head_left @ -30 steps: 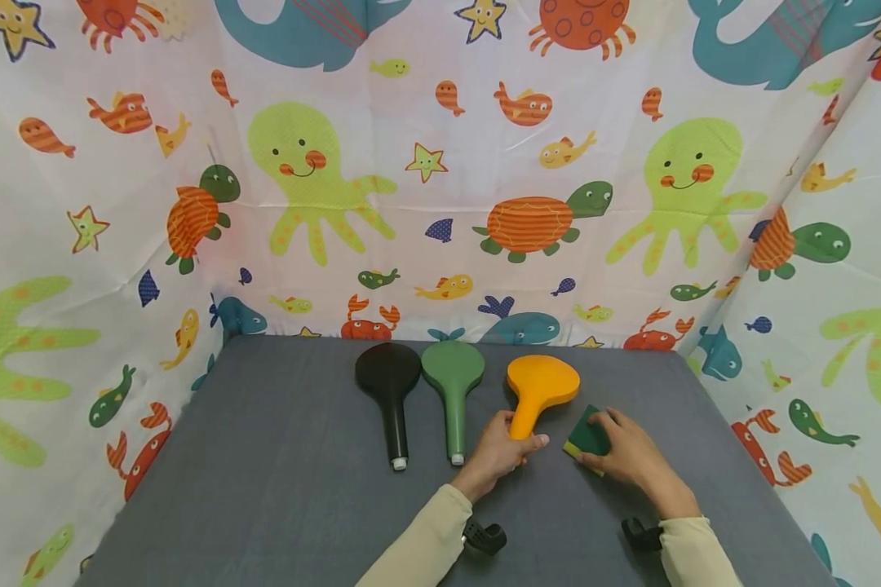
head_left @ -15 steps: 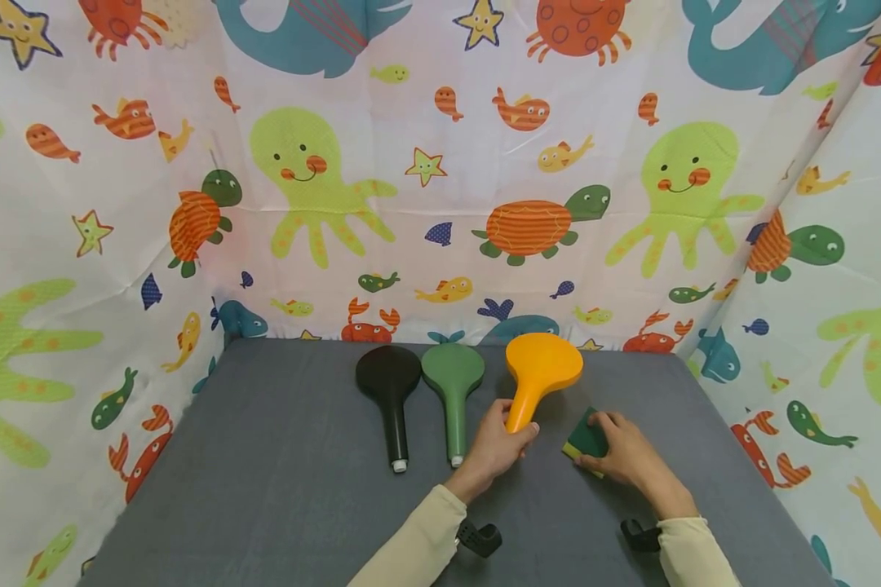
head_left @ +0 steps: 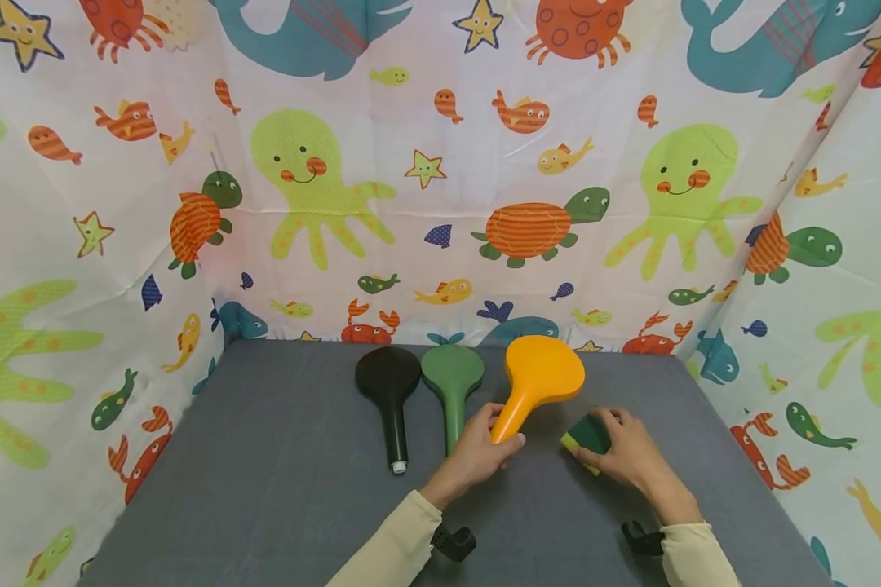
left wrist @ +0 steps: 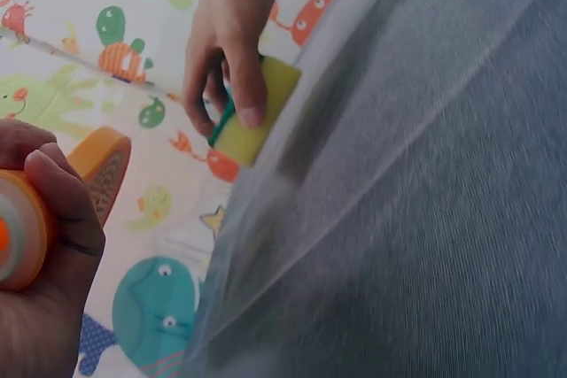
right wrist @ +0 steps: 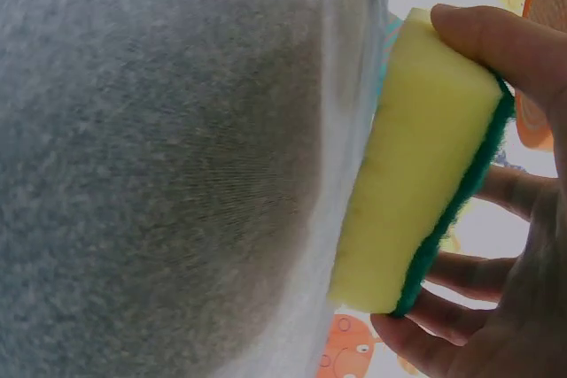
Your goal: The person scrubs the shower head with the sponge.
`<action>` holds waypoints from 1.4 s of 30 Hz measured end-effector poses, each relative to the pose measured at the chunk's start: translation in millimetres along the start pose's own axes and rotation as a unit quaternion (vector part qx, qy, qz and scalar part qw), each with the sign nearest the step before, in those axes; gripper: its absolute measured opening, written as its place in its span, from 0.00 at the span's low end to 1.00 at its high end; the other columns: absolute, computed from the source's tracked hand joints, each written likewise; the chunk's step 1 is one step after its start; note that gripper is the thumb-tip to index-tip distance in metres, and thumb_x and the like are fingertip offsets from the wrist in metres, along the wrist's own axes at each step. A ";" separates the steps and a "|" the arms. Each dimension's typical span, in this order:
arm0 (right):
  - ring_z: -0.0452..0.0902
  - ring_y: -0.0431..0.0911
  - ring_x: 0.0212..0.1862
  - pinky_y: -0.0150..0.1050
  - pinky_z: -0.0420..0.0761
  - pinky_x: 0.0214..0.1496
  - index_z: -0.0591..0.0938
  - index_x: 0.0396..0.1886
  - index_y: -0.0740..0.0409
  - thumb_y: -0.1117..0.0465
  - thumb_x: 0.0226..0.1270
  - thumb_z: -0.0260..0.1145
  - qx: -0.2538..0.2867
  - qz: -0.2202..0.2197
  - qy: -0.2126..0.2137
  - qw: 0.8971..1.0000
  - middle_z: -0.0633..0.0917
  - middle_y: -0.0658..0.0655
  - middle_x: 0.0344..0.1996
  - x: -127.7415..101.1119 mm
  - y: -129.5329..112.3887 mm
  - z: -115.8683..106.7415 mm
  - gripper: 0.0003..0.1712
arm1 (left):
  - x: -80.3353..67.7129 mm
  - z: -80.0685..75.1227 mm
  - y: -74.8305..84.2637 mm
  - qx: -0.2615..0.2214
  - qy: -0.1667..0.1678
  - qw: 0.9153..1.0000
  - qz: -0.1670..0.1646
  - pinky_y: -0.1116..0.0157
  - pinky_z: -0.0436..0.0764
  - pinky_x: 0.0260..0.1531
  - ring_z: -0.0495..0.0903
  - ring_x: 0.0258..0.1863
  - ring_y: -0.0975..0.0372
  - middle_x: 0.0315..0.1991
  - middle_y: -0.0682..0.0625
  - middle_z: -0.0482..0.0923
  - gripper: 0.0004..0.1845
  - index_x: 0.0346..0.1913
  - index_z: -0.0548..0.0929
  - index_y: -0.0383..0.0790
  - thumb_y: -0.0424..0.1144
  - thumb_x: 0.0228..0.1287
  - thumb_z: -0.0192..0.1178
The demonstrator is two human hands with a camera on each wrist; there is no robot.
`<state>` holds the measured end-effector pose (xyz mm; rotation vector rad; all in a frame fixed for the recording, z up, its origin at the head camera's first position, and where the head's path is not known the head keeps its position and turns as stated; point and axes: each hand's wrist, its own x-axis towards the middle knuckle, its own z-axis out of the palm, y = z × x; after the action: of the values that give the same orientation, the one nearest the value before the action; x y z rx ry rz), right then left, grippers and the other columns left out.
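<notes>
Left hand [head_left: 477, 452] grips the orange shower head [head_left: 536, 379] by its handle, head tilted up-right toward the sponge [head_left: 586, 439] pinched in the right hand [head_left: 631, 456].

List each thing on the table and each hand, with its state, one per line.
Orange shower head: lifted by its handle, head tilted up off the table.
Sponge: gripped, yellow side down, green side up, one edge raised.
Green shower head: lying flat, untouched.
Black shower head: lying flat, untouched.
Left hand: grips the orange handle.
Right hand: grips the sponge.
</notes>
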<state>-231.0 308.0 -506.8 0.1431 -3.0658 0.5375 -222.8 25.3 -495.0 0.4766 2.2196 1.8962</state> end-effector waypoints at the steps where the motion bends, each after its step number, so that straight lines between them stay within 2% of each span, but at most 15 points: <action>1: 0.68 0.65 0.56 0.64 0.76 0.52 0.70 0.67 0.55 0.30 0.51 0.70 -0.001 -0.003 0.003 1.000 0.69 0.72 0.64 -0.5 -0.9 -0.7 0.51 | -1.6 -2.6 -0.4 0.004 0.001 1.000 -0.002 0.67 0.75 0.23 0.74 0.19 0.63 0.32 0.51 0.77 0.27 0.61 0.69 0.42 0.45 0.64 0.66; 9: 0.69 0.64 0.54 0.58 0.78 0.45 0.72 0.66 0.57 0.32 0.54 0.70 -0.007 -0.029 0.048 0.998 0.71 0.72 0.61 -3.4 -10.9 -9.2 0.48 | -14.9 -26.5 0.4 0.023 0.011 1.000 -0.004 0.67 0.78 0.25 0.75 0.21 0.62 0.36 0.49 0.78 0.27 0.63 0.68 0.42 0.43 0.65 0.65; 17: 0.65 0.65 0.57 0.62 0.78 0.47 0.71 0.67 0.55 0.31 0.55 0.68 -0.003 -0.042 0.083 0.996 0.69 0.70 0.64 -5.2 -31.7 -24.2 0.47 | -23.8 -47.8 2.7 0.093 0.027 0.995 0.034 0.68 0.78 0.30 0.75 0.27 0.63 0.41 0.49 0.80 0.29 0.65 0.68 0.41 0.46 0.66 0.63; 24: 0.64 0.63 0.57 0.59 0.79 0.43 0.72 0.66 0.53 0.33 0.56 0.69 0.008 -0.060 0.132 0.989 0.68 0.68 0.66 -7.4 -53.8 -35.4 0.44 | -35.0 -62.2 3.8 0.098 0.024 0.994 0.039 0.67 0.81 0.31 0.79 0.28 0.62 0.44 0.50 0.79 0.29 0.66 0.66 0.43 0.47 0.67 0.62; 31: 0.66 0.61 0.58 0.55 0.80 0.39 0.74 0.65 0.51 0.39 0.52 0.74 0.033 -0.114 0.211 0.970 0.70 0.65 0.66 -9.6 -83.0 -46.2 0.42 | -46.9 -79.0 5.4 0.121 0.036 0.990 0.057 0.66 0.77 0.36 0.76 0.34 0.60 0.46 0.46 0.80 0.28 0.66 0.66 0.43 0.46 0.68 0.62; 36: 0.67 0.60 0.59 0.56 0.82 0.39 0.75 0.64 0.51 0.45 0.48 0.78 0.057 -0.155 0.256 0.953 0.71 0.65 0.66 -7.3 -100.3 -48.4 0.42 | -53.7 -89.1 8.8 0.101 0.041 0.993 0.049 0.63 0.73 0.40 0.73 0.38 0.57 0.47 0.43 0.78 0.27 0.65 0.65 0.42 0.41 0.68 0.62; 42: 0.67 0.61 0.61 0.57 0.84 0.40 0.75 0.64 0.52 0.48 0.45 0.79 0.081 -0.191 0.280 0.938 0.72 0.65 0.65 -3.8 -118.2 -43.4 0.43 | -57.1 -94.1 10.5 0.102 0.087 0.990 0.032 0.64 0.73 0.38 0.73 0.36 0.58 0.44 0.48 0.79 0.28 0.63 0.68 0.43 0.40 0.63 0.66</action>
<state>-215.6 212.4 -426.2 0.4832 -2.3594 0.6630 -200.6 -80.6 -472.7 0.4314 2.5559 1.8131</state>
